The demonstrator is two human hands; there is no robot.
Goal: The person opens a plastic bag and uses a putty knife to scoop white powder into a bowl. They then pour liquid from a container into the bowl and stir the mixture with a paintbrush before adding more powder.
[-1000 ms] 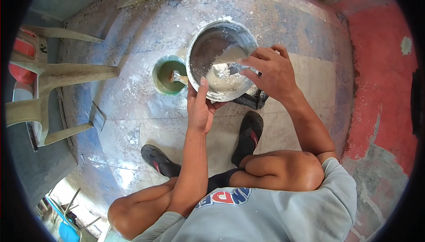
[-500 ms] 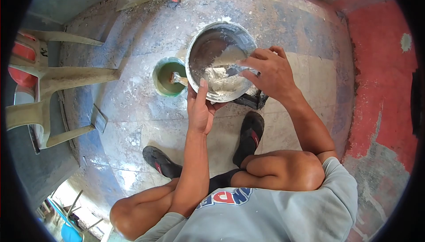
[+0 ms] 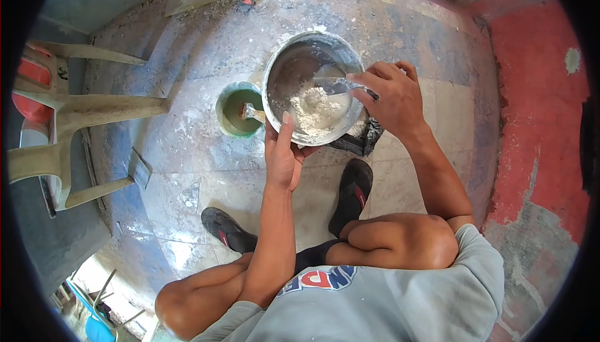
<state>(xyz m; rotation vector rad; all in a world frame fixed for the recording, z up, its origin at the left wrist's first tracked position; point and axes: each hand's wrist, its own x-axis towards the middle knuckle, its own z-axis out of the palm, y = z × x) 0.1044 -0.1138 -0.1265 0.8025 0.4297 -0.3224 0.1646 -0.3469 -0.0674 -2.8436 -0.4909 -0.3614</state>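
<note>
A grey-smeared bucket (image 3: 342, 49) is tilted in front of me, with wet greyish mix at its far side and a pale powder heap (image 3: 314, 109) nearer. My left hand (image 3: 284, 162) grips its near-left rim, thumb over the edge and fingers underneath. My right hand (image 3: 395, 99) pinches what looks like a putty knife (image 3: 333, 84) at the right rim. Its flat blade reaches into the bucket just beyond the powder; part of the handle is hidden by my fingers.
Left of the bucket stands a green-rimmed tub (image 3: 220, 107) of murky liquid with a paintbrush (image 3: 251, 112) in it. A crumpled black bag (image 3: 356, 145) lies under the bucket's near-right side. Plastic chairs (image 3: 94, 107) are at left, a red wall (image 3: 537, 104) at right.
The putty knife has moved from over the powder toward the bucket's far side, my right hand shifting slightly right. More of the powder heap shows. My left hand keeps its hold.
</note>
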